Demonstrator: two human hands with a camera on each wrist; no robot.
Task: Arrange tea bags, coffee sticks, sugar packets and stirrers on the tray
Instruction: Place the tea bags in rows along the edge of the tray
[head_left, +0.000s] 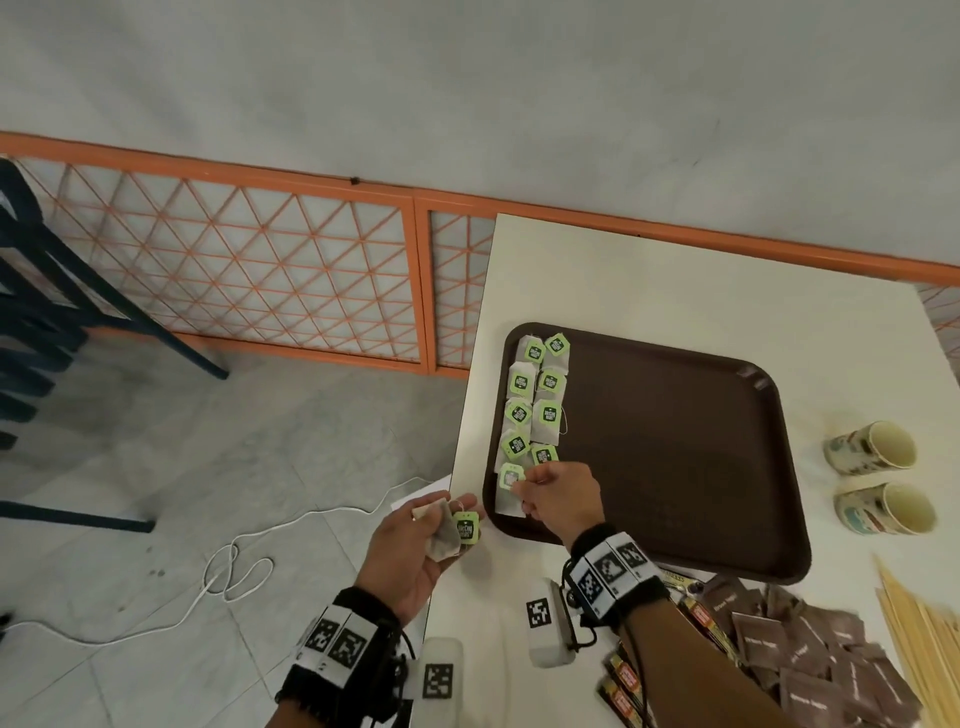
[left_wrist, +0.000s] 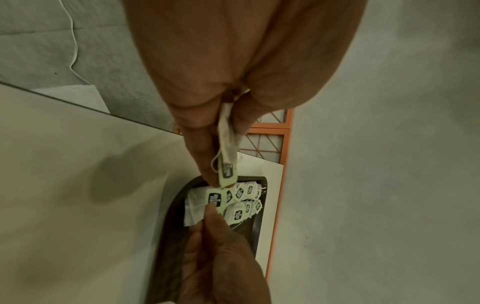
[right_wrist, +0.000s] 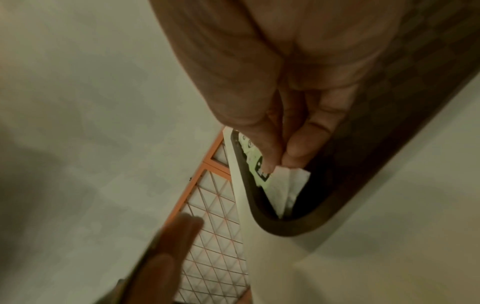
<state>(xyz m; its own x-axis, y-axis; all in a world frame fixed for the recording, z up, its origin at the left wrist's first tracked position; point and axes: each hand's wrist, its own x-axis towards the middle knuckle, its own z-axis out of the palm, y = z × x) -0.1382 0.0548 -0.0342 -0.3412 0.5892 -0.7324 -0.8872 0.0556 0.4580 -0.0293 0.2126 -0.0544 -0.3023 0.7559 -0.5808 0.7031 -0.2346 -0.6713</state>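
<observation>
A brown tray (head_left: 675, 415) lies on the white table, with two columns of green-tagged tea bags (head_left: 535, 400) along its left edge. My right hand (head_left: 556, 493) pinches the nearest tea bag (head_left: 510, 486) at the tray's front left corner; the bag's paper (right_wrist: 288, 183) shows below my fingertips (right_wrist: 293, 156). My left hand (head_left: 415, 551) hovers palm up just off the table's left edge and holds one tea bag (head_left: 445, 535) with its green tag (head_left: 466, 527) hanging at the fingertips; the same bag (left_wrist: 228, 142) is pinched in the left wrist view.
Two paper cups (head_left: 878, 478) lie on their sides right of the tray. Brown sugar packets (head_left: 810, 654), coffee sticks (head_left: 623, 680) and wooden stirrers (head_left: 919, 634) sit at the front right. An orange lattice fence (head_left: 260, 270), dark chairs (head_left: 31, 312) and a white cable (head_left: 234, 566) are on the left.
</observation>
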